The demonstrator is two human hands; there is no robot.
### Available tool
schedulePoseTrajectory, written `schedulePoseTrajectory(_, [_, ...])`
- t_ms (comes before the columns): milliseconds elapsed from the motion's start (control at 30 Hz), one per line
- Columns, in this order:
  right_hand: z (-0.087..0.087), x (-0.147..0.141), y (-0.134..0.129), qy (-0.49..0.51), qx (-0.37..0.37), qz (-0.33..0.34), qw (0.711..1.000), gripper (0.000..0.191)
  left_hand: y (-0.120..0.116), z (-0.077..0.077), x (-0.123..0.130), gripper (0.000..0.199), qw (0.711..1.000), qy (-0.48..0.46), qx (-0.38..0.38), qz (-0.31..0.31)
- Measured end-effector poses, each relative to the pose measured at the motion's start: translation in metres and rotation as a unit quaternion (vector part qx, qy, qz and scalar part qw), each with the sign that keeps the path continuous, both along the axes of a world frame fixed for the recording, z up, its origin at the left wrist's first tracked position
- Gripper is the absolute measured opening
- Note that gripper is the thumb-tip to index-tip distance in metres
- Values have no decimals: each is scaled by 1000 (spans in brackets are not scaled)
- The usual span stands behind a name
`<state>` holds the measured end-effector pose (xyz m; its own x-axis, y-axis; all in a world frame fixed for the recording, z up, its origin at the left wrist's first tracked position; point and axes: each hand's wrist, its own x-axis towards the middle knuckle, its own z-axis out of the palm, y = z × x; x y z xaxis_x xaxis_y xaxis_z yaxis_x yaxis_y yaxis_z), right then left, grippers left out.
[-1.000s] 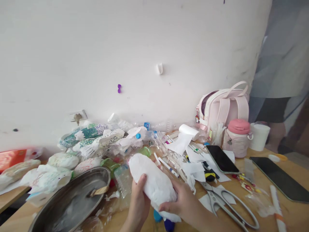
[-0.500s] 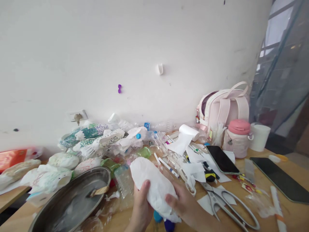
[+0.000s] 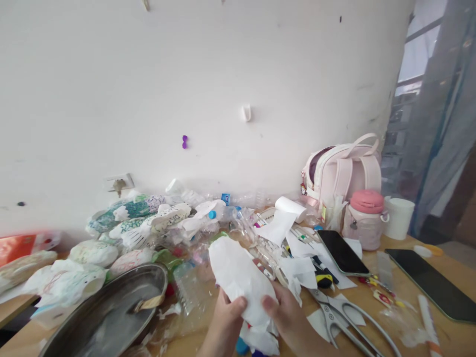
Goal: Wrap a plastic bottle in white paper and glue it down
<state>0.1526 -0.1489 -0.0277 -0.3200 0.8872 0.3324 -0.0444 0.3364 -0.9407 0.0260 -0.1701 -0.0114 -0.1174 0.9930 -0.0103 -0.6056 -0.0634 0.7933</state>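
A lone head-worn view that looked from above the table (image 3: 459,342), faced forward and tipped down across it, met the wall (image 3: 230,64) behind the table almost square, stood close over the left hand (image 3: 226,312) and right hand (image 3: 288,312)

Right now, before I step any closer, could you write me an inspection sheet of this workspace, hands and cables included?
Surface: wooden table, heavily covered.
Thing in hand: white paper-wrapped bundle, held up, with loose paper at its near end.
Clutter: metal basin with a wooden-handled tool in it, scissors, a phone, clear plastic, paper scraps and pens.
Hands: left hand and right hand both grip the bundle, thumbs uppermost.
Cables: plug in a wall socket; its cord cannot be made out.
Surroundings: white wall behind; pink backpack against it.
Other people: nothing seen.
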Motion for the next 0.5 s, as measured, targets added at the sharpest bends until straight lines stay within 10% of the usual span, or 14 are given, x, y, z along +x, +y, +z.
schedulePoseTrajectory(500, [21, 4, -9, -22, 11, 55, 998, 56, -3, 4, 3, 67, 997, 19, -13, 70])
